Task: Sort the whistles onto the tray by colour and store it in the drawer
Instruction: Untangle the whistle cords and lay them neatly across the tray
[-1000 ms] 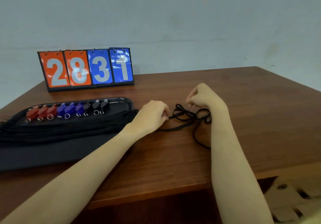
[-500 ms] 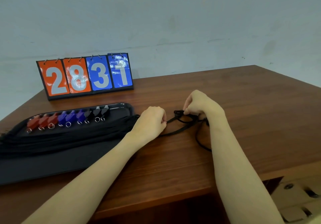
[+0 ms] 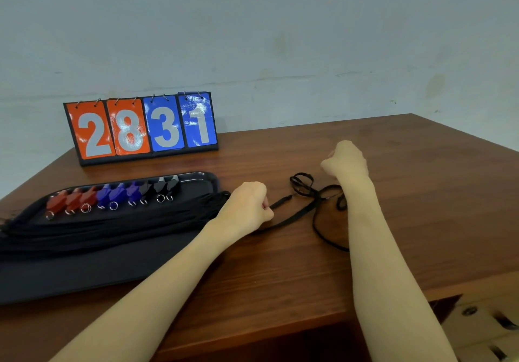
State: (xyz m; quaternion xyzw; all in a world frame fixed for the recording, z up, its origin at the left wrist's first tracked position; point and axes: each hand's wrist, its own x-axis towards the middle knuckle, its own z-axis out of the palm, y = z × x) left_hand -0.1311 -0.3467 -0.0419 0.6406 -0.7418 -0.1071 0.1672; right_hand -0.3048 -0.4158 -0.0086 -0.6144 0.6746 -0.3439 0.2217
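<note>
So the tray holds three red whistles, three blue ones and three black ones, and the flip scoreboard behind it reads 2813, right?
Not quite. The head view shows the scoreboard reading 2831, not 2813. The rest holds: the tray carries three red whistles, three blue whistles and three black whistles.

Right hand (image 3: 346,162) fingers hidden — grip unclear.

A pale blue-grey wall (image 3: 280,30), scuffed and stained, with a faint horizontal seam, fills the upper half. A dark reddish-brown wooden table (image 3: 421,182) meets it. At lower right, under the table edge, lighter wood (image 3: 483,325) carries dark fittings.
</note>
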